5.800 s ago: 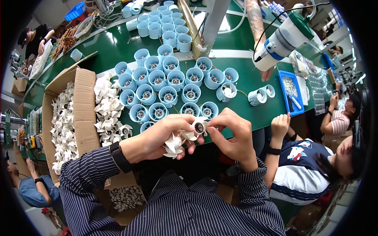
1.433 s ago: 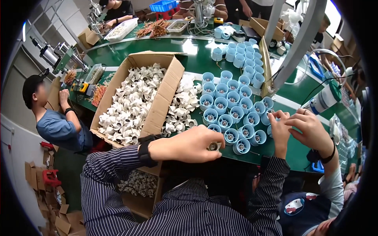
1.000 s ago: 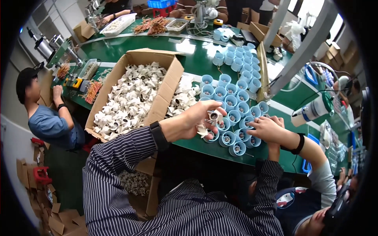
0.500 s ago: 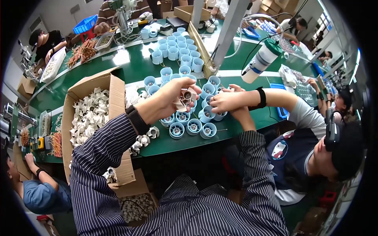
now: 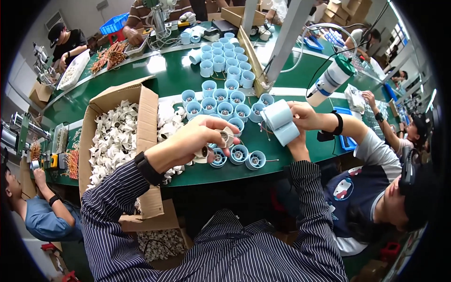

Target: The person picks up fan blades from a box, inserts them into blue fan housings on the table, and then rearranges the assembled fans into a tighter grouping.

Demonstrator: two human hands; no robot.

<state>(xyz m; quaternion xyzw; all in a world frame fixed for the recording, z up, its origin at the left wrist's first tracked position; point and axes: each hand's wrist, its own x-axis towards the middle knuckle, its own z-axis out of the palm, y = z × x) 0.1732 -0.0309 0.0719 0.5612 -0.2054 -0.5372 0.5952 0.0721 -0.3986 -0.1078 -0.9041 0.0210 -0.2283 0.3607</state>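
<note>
Busy workshop on my feed, people working around a long green workbench (image 5: 124, 77). Fingers first: on my left hand (image 5: 198, 137), thumb and fingers are curled and clamped on white fan impellers (image 5: 203, 153), at least two, hubs showing, held above the near cups. My right hand (image 5: 298, 146) is at two light-blue cups (image 5: 285, 133) tipped on their sides off the bench; its fingers are mostly hidden, so can't tell how they close. A co-worker's hand (image 5: 303, 115) comes in from the right at the same pair; who carries which cup, I can't say. Just beyond: upright blue cups (image 5: 238, 153) in a loose cluster, motors showing inside those I can read, no impeller visible in them. Left of those, loose impellers (image 5: 170, 123) lie against a cardboard box (image 5: 150, 123) heaped with more. Farther back, another cup group (image 5: 219, 64), contents too small to read. My judgement on progress: motors are in, few or no impellers are on in the near cluster, and most of that stock is left.
</note>
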